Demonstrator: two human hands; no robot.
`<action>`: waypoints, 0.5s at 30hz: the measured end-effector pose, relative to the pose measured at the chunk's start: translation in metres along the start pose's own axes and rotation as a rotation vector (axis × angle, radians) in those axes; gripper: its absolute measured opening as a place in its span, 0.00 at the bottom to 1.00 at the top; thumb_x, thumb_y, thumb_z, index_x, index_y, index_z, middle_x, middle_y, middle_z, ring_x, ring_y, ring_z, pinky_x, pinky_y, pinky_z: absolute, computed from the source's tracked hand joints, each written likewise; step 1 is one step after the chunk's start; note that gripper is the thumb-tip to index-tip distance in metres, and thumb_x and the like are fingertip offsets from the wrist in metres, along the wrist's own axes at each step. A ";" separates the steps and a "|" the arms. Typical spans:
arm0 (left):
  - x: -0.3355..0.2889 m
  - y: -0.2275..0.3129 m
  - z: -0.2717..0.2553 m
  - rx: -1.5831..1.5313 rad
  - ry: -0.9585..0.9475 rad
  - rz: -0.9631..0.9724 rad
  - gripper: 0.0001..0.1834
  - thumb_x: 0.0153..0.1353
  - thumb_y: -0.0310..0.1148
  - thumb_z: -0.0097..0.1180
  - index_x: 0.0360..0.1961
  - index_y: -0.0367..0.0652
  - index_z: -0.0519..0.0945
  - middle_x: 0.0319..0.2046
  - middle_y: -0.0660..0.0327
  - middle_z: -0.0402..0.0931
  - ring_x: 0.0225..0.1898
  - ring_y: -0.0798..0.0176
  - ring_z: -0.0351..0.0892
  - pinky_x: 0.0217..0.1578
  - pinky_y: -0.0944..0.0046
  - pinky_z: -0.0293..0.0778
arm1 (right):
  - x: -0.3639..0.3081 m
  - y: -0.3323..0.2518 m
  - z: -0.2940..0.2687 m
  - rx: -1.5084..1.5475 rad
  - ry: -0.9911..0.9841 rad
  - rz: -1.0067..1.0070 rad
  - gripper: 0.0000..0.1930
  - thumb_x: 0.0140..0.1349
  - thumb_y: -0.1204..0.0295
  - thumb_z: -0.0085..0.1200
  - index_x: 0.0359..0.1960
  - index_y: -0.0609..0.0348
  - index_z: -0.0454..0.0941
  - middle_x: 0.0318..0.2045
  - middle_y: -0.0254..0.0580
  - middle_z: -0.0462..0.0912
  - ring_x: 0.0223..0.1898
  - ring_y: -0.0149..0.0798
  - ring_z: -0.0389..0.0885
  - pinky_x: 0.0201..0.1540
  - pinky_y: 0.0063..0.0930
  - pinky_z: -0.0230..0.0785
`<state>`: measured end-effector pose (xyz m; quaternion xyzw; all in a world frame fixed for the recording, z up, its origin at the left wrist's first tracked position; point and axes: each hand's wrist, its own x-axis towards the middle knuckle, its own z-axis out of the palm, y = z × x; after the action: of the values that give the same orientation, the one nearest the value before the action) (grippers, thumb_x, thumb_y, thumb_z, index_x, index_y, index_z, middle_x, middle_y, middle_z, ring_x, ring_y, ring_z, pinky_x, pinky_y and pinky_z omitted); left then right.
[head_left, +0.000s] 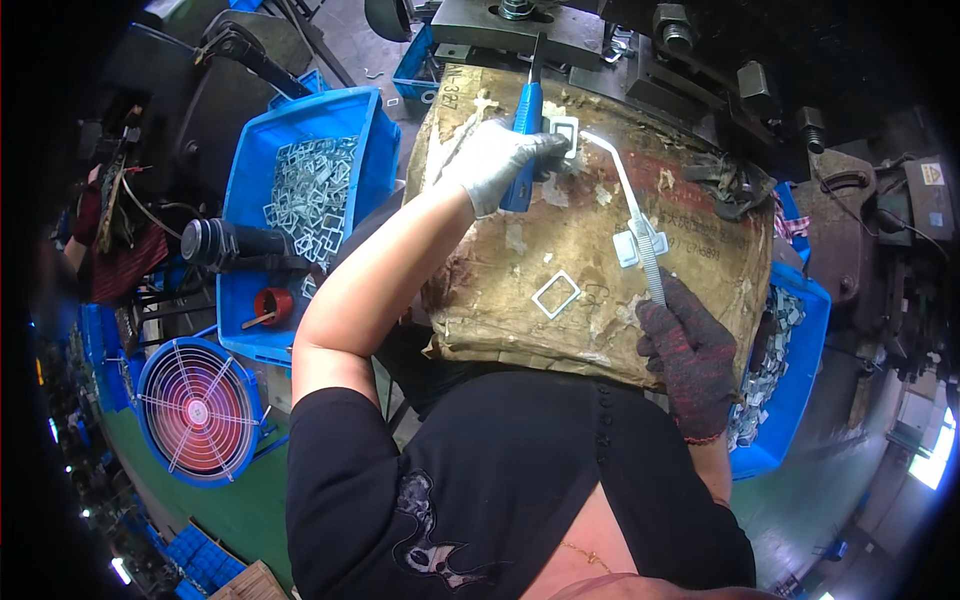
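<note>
My left hand (495,160), in a white glove with a dark thumb, is closed around a blue-handled tool (527,110) whose narrow dark end points away from me. Its thumb also rests on a small rectangular metal frame (567,124). In a dark knitted glove, my right hand (688,350) grips bent-tip tweezers (650,262) by the ribbed shank. The pale curved tip lies just right of that frame; I cannot tell if they touch. A flat metal piece (627,248) lies beside the tweezers, and another rectangular frame (556,294) lies nearer me.
Worn brown wrapping (500,330) covers the work surface. A blue bin (250,150) of metal frames stands left, another blue bin (805,345) of metal parts right. Heavy press parts (550,30) border the far edge. A round blue fan (198,412) stands lower left.
</note>
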<state>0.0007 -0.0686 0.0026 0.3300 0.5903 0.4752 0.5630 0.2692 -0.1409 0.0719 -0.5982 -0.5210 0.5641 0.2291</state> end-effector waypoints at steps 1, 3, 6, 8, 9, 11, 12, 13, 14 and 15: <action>0.000 0.003 0.002 0.006 0.004 -0.006 0.21 0.54 0.41 0.68 0.41 0.34 0.79 0.30 0.58 0.82 0.27 0.69 0.79 0.29 0.70 0.74 | 0.000 0.000 0.000 -0.012 -0.009 0.008 0.21 0.65 0.70 0.57 0.59 0.59 0.73 0.33 0.33 0.82 0.27 0.23 0.77 0.27 0.17 0.69; 0.002 0.003 0.004 -0.039 -0.026 -0.002 0.21 0.55 0.41 0.67 0.41 0.34 0.79 0.30 0.58 0.82 0.27 0.69 0.80 0.29 0.70 0.74 | 0.002 0.001 0.000 -0.025 -0.018 0.016 0.21 0.65 0.70 0.57 0.59 0.58 0.73 0.33 0.33 0.82 0.27 0.23 0.77 0.27 0.17 0.69; 0.011 -0.003 0.010 -0.098 -0.086 0.025 0.20 0.57 0.41 0.65 0.41 0.34 0.79 0.32 0.57 0.83 0.29 0.68 0.81 0.30 0.69 0.75 | 0.006 0.005 0.000 -0.003 -0.027 0.028 0.21 0.65 0.70 0.56 0.60 0.58 0.73 0.33 0.34 0.83 0.27 0.23 0.77 0.27 0.18 0.69; 0.021 -0.001 0.012 -0.113 -0.125 0.050 0.20 0.58 0.42 0.64 0.41 0.34 0.79 0.32 0.56 0.83 0.29 0.67 0.82 0.30 0.68 0.76 | 0.010 0.013 -0.003 -0.028 0.019 -0.089 0.21 0.65 0.71 0.55 0.60 0.57 0.73 0.33 0.34 0.83 0.26 0.22 0.76 0.26 0.18 0.68; 0.030 0.002 0.011 0.040 -0.148 0.033 0.21 0.59 0.43 0.63 0.41 0.34 0.79 0.32 0.55 0.83 0.30 0.66 0.82 0.31 0.66 0.76 | 0.014 0.015 -0.006 -0.028 0.029 -0.088 0.21 0.65 0.71 0.55 0.60 0.57 0.73 0.33 0.34 0.83 0.26 0.22 0.76 0.26 0.18 0.68; 0.051 0.023 0.012 0.546 -0.140 -0.002 0.19 0.64 0.43 0.55 0.37 0.34 0.81 0.34 0.49 0.83 0.33 0.58 0.86 0.35 0.61 0.80 | 0.024 0.018 -0.017 0.008 0.192 -0.153 0.20 0.65 0.73 0.54 0.60 0.57 0.73 0.32 0.34 0.82 0.25 0.22 0.75 0.25 0.17 0.68; 0.062 0.034 0.015 0.891 -0.070 0.146 0.17 0.63 0.42 0.54 0.37 0.36 0.82 0.34 0.48 0.83 0.33 0.55 0.85 0.36 0.58 0.80 | 0.033 0.021 -0.032 0.207 0.135 -0.154 0.20 0.65 0.71 0.55 0.59 0.57 0.74 0.31 0.34 0.82 0.25 0.22 0.75 0.25 0.17 0.67; 0.074 0.043 0.021 1.232 0.004 0.299 0.16 0.62 0.40 0.53 0.38 0.37 0.82 0.34 0.48 0.83 0.34 0.52 0.85 0.37 0.56 0.79 | 0.038 0.016 -0.035 0.205 0.143 -0.154 0.20 0.65 0.71 0.55 0.59 0.57 0.74 0.31 0.34 0.82 0.25 0.22 0.75 0.25 0.17 0.67; 0.086 0.053 0.025 1.321 0.016 0.342 0.15 0.60 0.38 0.52 0.38 0.38 0.83 0.34 0.48 0.83 0.34 0.49 0.84 0.37 0.54 0.79 | 0.042 0.008 -0.038 0.068 0.241 -0.157 0.20 0.64 0.70 0.56 0.58 0.58 0.75 0.30 0.34 0.82 0.25 0.22 0.75 0.25 0.17 0.67; 0.099 0.062 0.031 1.411 0.025 0.385 0.14 0.58 0.35 0.51 0.38 0.38 0.83 0.34 0.47 0.82 0.35 0.47 0.84 0.38 0.52 0.78 | 0.048 0.003 -0.040 -0.068 0.339 -0.156 0.20 0.64 0.68 0.57 0.57 0.58 0.75 0.30 0.33 0.81 0.25 0.22 0.75 0.24 0.17 0.67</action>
<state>0.0073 0.0499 0.0285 0.7066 0.6939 0.0760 0.1158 0.2987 -0.0873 0.0590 -0.6497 -0.5387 0.4180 0.3363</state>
